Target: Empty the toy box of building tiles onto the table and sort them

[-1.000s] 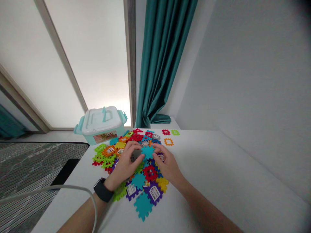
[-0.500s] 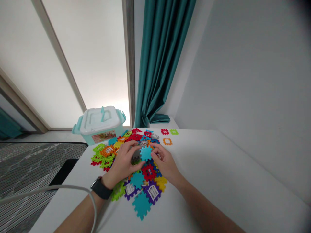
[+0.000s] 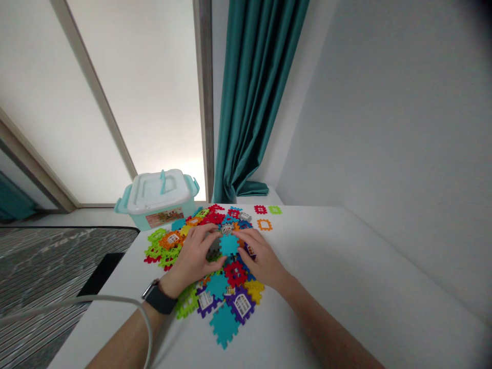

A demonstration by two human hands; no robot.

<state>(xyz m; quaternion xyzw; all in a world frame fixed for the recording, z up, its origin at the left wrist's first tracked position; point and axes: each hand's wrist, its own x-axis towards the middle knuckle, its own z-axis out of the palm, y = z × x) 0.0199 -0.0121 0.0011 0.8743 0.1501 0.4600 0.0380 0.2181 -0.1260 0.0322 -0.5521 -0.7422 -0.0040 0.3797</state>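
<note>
A heap of coloured interlocking plastic tiles (image 3: 172,242) lies on a white table (image 3: 346,287). Both hands meet over the heap's middle. My left hand (image 3: 192,259), with a dark watch (image 3: 158,298) on its wrist, is closed on a grey tile (image 3: 213,245). Fingers of my right hand (image 3: 261,259) pinch a teal tile (image 3: 229,245), which touches the grey tile's right edge. Below the hands lie a red tile (image 3: 236,272), a purple window tile (image 3: 240,303) and a large teal tile (image 3: 223,325).
A mint storage box with a white lid (image 3: 157,197) stands at the table's far left corner. Loose red, green and orange frame tiles (image 3: 265,224) lie behind the heap. A teal curtain (image 3: 253,97) hangs behind. A grey cable (image 3: 96,302) crosses my left forearm. A striped floor (image 3: 46,271) lies left.
Both hands lowered slightly with their tiles. The teal tile turned from upright to flatter and now sits tight against the grey tile.
</note>
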